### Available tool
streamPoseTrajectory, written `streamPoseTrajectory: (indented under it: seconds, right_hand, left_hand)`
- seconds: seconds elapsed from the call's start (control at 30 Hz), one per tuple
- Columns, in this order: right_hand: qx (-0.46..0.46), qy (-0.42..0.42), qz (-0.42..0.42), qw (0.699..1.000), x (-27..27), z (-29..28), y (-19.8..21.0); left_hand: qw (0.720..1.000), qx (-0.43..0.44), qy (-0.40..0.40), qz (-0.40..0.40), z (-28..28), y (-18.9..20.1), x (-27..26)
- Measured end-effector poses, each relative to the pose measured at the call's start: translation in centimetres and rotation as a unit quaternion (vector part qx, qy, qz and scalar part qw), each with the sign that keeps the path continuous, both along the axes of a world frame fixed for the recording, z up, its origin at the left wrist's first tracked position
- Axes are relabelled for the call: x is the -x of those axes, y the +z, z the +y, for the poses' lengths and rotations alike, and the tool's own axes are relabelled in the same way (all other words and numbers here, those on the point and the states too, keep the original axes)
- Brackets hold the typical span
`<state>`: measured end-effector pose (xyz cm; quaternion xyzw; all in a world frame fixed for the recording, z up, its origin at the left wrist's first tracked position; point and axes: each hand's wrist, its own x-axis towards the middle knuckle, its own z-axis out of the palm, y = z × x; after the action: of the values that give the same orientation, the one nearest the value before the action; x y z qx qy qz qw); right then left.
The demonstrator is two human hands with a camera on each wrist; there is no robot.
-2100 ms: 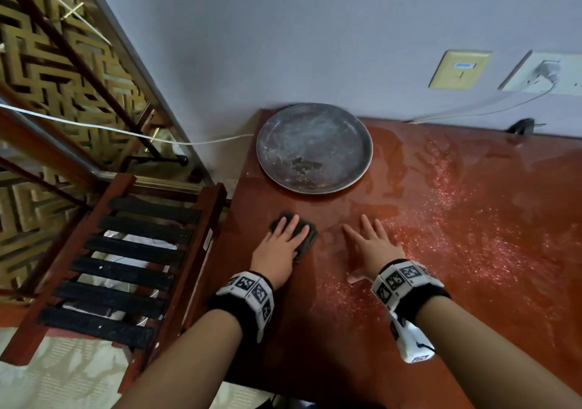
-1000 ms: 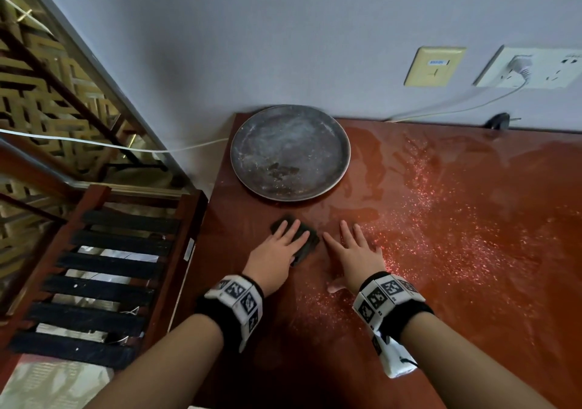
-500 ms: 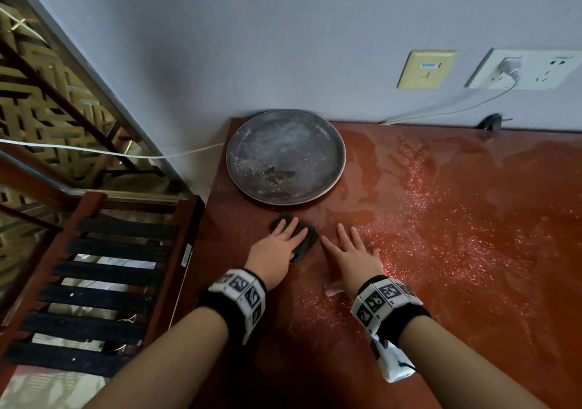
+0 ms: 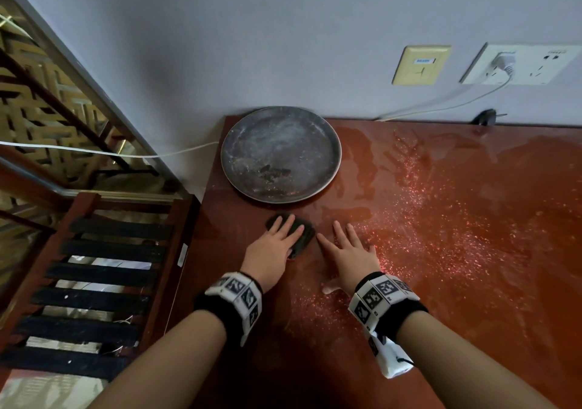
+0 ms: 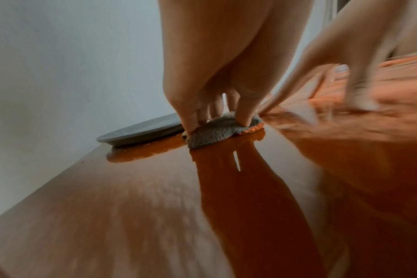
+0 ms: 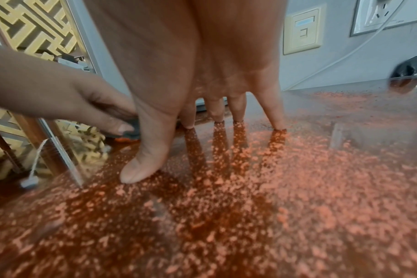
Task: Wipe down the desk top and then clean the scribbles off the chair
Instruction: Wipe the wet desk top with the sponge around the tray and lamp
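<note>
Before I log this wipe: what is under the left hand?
A dark cloth lies flat on the desk, under the left hand's straight fingers. Its edges show beside the plate; the middle is covered.

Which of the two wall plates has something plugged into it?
The white socket plate, the one farther right. A white plug sits in it, its cord running down toward the desk. The yellowish plate beside it holds nothing.
</note>
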<state>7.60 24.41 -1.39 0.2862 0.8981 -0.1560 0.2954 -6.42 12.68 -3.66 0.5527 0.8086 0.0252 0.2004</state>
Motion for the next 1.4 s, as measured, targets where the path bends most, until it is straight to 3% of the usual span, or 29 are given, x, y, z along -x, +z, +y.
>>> streamPoseTrajectory:
  seconds: [0.13, 0.33, 0.47, 0.6, 0.73, 0.8, 0.97, 1.23, 1.3, 1.4]
  right_hand:
    - [0.003, 0.004, -0.001, 1.000, 0.1, 0.1, 0.0]
    - [0.007, 0.005, -0.006, 1.000, 0.1, 0.1, 0.1]
    - [0.030, -0.016, 0.004, 0.999, 0.4, 0.4, 0.6]
    - [0.036, -0.093, 0.114, 0.988, 1.0, 1.5, 1.3]
    - [-0.005, 0.008, 0.173, 0.985, 2.4, 0.0, 1.3]
    - [-0.006, 0.048, 0.146, 0.988, 3.1, -1.1, 0.5]
    - [-0.061, 0.045, 0.126, 0.989, 3.4, -1.5, -1.0]
    - [-0.091, -0.119, 0.127, 0.981, 3.8, 3.1, 0.8]
    - [-0.073, -0.090, 0.138, 0.984, 4.8, 1.5, 1.0]
    - [-0.045, 0.020, 0.157, 0.986, 4.8, -0.6, 0.5]
  left_hand:
    - [1.000, -0.010, 0.004, 0.017, -2.1, -0.4, -1.5]
    - [1.000, 0.027, -0.012, 0.001, 1.6, 0.9, 0.2]
    - [0.992, 0.021, 0.026, -0.121, 1.5, 2.0, -1.2]
    - [0.966, -0.065, 0.070, -0.242, 0.7, 2.0, -1.9]
    - [0.971, -0.106, 0.111, -0.183, -0.8, 1.9, -0.3]
    - [0.980, -0.051, 0.125, -0.143, -1.7, 1.8, 0.7]
    - [0.986, 0.122, 0.081, -0.082, -1.3, 2.1, 2.0]
    - [0.983, 0.155, 0.075, -0.061, -0.7, 2.0, 1.8]
    - [0.982, 0.161, 0.075, -0.057, -0.5, 2.1, 1.8]
    - [0.983, 0.161, 0.074, -0.054, -0.5, 2.1, 1.8]
